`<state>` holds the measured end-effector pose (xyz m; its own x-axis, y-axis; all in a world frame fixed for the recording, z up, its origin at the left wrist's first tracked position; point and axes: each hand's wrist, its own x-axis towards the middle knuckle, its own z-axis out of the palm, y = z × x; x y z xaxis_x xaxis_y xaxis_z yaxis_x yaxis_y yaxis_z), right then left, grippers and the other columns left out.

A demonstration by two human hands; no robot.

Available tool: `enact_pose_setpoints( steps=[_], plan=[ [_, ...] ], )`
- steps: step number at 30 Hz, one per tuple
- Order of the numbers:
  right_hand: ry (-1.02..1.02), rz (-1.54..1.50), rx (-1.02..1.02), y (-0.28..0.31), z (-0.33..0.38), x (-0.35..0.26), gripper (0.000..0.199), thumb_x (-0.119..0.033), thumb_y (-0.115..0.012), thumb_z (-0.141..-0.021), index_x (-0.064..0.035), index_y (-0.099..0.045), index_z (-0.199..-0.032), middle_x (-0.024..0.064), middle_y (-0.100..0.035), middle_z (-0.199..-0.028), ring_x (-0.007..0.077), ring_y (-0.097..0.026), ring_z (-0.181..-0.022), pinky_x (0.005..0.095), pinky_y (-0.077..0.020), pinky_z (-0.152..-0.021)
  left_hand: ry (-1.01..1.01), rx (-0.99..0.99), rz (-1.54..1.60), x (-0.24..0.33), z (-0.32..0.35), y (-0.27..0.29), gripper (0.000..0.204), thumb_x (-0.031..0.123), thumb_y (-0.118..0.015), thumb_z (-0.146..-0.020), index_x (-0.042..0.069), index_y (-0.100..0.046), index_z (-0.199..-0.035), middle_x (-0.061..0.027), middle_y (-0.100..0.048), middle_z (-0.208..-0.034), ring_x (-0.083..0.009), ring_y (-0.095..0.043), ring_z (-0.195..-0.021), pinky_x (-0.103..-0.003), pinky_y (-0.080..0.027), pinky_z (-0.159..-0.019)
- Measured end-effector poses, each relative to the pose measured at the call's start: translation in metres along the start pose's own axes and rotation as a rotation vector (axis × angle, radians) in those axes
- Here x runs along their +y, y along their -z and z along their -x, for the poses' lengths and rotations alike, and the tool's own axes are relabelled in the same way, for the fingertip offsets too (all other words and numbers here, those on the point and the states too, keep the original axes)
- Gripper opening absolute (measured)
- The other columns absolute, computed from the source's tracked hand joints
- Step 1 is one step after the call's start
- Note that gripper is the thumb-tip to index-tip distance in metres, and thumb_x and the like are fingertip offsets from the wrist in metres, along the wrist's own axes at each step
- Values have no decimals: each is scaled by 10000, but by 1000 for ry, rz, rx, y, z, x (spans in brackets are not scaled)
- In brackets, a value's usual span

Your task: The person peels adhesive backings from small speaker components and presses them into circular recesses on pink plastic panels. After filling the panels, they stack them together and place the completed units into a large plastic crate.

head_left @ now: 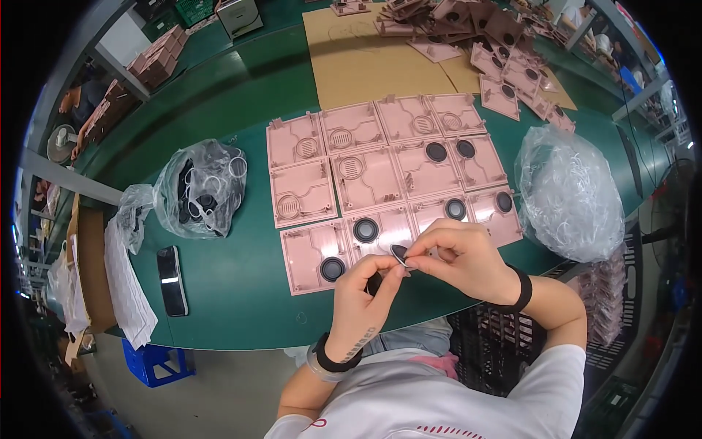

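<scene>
1 black, pale-rimmed disc (398,253) sits pinched between left hand (362,291) and right hand (466,257); uneven pull could bend its rim or drop it onto pink panels (307,247).

Twelve pink rectangular plastic panels (369,184) in a grid; six round black discs (365,230) seated on these; two transparent plastic bags (572,196); one black rectangular phone (172,281); one blue plastic stool (150,364).

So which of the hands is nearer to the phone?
Left. The left hand is right of the phone, across green tabletop; the right hand is farther right, past the left one.
</scene>
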<state>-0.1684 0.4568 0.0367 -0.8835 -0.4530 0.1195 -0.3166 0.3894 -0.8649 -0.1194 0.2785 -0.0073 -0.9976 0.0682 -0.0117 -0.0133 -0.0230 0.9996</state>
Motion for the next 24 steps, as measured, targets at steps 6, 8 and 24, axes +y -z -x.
enact_pose_setpoints(
  steps=[6,8,24],
  plan=[
    [30,18,13,-2,0,1,138,-51,-740,-736,-52,-687,-864,3,-636,-780,62,-388,-524,209,-305,-466,-11,4,6,-1,-1,1,100,92,-609,-883,-5,-620,-909,5,-592,-719,-33,-443,-596,-185,-363,-550],
    [31,18,13,-2,-1,1,139,-50,-740,-736,-52,-687,-864,5,-636,-781,62,-388,-523,209,-304,-464,-26,9,11,-1,-1,1,101,93,-608,-885,-5,-619,-907,1,-602,-727,-35,-452,-600,-186,-370,-557],
    [56,47,2,-5,0,-2,150,-38,-716,-755,-18,-684,-900,45,-664,-865,70,-471,-530,205,-362,-456,24,46,-31,5,-2,1,76,66,-634,-850,-3,-604,-862,-20,-570,-699,-72,-467,-583,-212,-380,-549]
  ],
)
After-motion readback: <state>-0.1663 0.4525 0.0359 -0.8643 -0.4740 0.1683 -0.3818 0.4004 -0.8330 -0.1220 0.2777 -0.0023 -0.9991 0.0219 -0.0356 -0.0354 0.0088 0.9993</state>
